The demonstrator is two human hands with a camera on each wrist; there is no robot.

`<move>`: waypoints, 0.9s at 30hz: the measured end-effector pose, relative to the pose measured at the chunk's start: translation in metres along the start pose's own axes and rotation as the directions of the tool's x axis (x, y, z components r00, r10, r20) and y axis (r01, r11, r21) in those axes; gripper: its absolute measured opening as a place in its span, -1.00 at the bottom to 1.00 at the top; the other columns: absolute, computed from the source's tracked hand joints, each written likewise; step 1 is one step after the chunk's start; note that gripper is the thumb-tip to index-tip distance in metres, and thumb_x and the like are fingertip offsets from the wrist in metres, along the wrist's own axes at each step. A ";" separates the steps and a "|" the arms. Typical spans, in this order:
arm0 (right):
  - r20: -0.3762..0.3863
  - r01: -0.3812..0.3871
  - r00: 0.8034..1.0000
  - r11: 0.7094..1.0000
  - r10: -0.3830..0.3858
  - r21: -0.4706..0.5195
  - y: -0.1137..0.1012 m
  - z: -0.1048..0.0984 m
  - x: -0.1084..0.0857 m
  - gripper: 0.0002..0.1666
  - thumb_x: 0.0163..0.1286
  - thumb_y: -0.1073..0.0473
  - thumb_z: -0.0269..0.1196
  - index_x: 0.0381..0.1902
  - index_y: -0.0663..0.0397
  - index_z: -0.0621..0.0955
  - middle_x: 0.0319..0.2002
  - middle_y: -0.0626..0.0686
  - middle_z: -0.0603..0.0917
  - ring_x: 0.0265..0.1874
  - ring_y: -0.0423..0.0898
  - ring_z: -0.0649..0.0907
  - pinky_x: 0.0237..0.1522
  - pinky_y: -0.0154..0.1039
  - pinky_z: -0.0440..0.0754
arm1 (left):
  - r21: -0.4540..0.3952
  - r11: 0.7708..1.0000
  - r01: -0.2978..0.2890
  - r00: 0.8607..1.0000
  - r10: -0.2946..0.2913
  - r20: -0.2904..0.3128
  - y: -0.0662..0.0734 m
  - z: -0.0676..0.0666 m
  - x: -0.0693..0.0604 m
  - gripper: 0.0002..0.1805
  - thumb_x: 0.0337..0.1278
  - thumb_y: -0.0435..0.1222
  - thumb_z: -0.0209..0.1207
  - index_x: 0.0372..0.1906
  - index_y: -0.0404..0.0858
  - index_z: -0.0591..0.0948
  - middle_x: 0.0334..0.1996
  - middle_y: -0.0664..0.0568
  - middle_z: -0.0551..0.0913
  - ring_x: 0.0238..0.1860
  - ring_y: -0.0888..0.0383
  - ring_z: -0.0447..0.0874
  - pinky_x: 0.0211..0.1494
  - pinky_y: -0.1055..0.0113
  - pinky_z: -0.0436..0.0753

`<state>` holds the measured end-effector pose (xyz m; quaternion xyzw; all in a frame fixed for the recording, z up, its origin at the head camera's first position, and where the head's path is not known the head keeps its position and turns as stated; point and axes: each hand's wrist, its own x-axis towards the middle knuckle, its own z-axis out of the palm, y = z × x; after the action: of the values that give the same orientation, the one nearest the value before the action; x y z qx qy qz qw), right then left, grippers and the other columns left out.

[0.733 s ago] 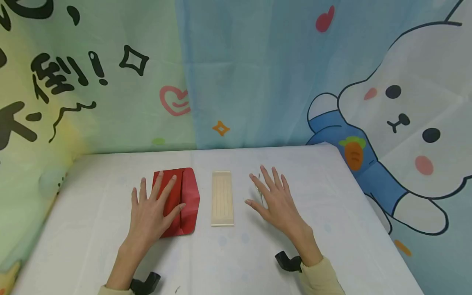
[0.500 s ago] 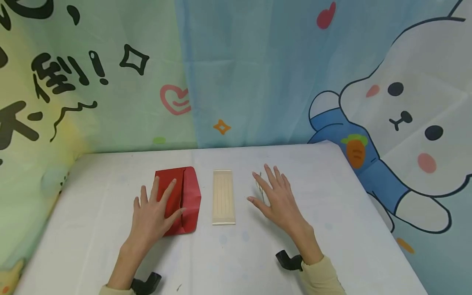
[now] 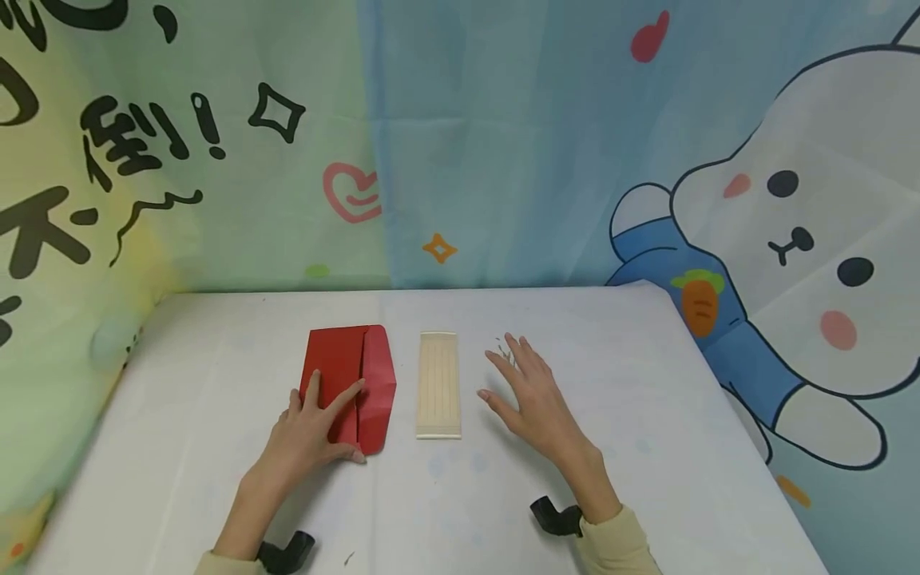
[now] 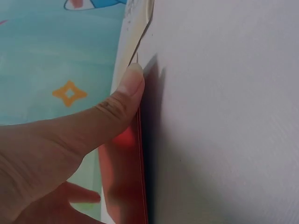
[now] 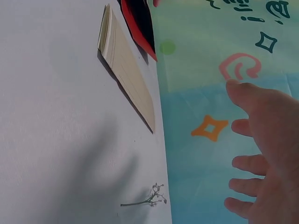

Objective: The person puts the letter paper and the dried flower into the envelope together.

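A red envelope lies on the white-covered table with its flap out to the right. My left hand rests over its lower left part, fingers spread. In the left wrist view the thumb touches the edge of the envelope. To the envelope's right lies a folded cream sheet of lined paper, which no hand touches. My right hand hovers with fingers extended and holds nothing. Close to its fingertips lies a small dried sprig, partly hidden by that hand in the head view.
Behind the table's far edge hangs a printed cloth with a cartoon rabbit. A black curved piece sits at the left wrist, and another black piece at the right wrist. A tiny dark fragment lies near the front.
My left hand has drawn back toward the envelope's near side, and its thumb has moved down to the lower edge. The right hand's fingers have lowered slightly. The head view has shifted a little.
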<state>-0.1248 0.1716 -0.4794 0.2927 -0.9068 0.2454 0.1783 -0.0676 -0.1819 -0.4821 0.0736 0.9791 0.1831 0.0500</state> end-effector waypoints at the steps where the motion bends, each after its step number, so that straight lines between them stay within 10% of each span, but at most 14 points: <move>1: 0.003 0.004 1.000 1.000 -0.004 0.004 0.000 0.000 -0.001 -0.24 0.25 0.08 0.51 0.36 0.18 0.52 0.47 0.39 0.36 0.46 0.44 0.34 0.37 0.42 0.34 | -0.006 1.000 0.002 1.000 -0.002 0.013 0.000 0.000 0.000 0.13 -0.29 0.16 0.60 0.53 0.08 0.36 0.49 -0.58 0.12 0.28 -0.65 0.28 0.02 -0.35 0.63; 27: 0.067 0.101 0.992 0.988 -0.109 0.120 -0.042 0.036 0.016 -0.48 0.29 0.14 0.47 0.16 0.19 0.64 0.34 0.33 0.53 0.37 0.35 0.50 0.29 0.23 0.54 | -0.004 1.000 0.003 1.000 -0.003 0.022 -0.003 -0.001 0.002 -0.05 -0.28 0.17 0.60 0.33 0.03 0.46 0.42 -0.50 0.28 0.28 -0.65 0.34 -0.14 -0.33 0.68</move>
<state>-0.1179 0.1152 -0.4867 0.3588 -0.8802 0.2771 0.1404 -0.0703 -0.1847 -0.4819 0.0739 0.9782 0.1843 0.0613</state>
